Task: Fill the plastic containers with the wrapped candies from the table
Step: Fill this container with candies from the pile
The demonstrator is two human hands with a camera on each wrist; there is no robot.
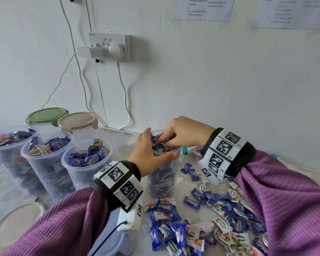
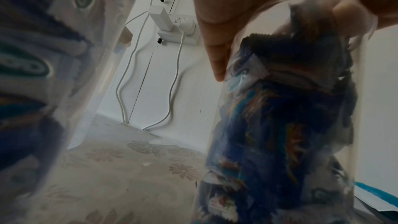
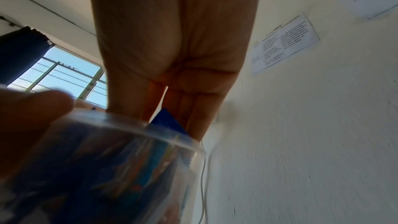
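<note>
My left hand [image 1: 148, 154] wraps the near-full clear container [image 1: 163, 180] at its rim; right hand [image 1: 181, 133] fingers tuck slippery, light candies [image 1: 159, 147] inside, grip unclear.

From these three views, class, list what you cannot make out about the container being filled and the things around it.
- Head view: the right hand covers the container's mouth, so its fill level is hidden.
- Head view: the wall papers are cut off at the top, their print too small to read.
- Left wrist view: the neighbouring container is too blurred to read its wrappers.
- Right wrist view: right fingertips are hidden behind the rim.
</note>
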